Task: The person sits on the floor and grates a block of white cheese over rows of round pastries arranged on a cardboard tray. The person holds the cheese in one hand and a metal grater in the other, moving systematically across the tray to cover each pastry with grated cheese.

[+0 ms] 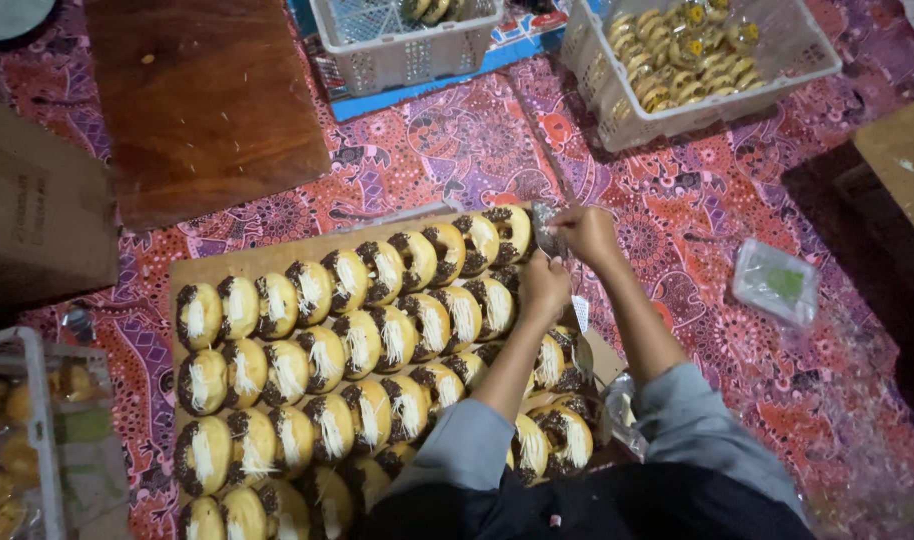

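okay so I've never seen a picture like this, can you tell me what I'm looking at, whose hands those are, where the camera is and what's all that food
There is one picture, taken by a camera worn on a person's head and pointing down, so the grey-sleeved arms coming up from the bottom are the wearer's own. No machine is involved. Rows of round pastries, half dark and half pale with light shreds on top, lie on a brown board set on a red patterned cloth. The left hand and right hand meet at the board's far right corner, and the right hand pinches a small clear wrapper. Beyond them stand a white basket of wrapped pastries, a grey basket and a dark wooden board.
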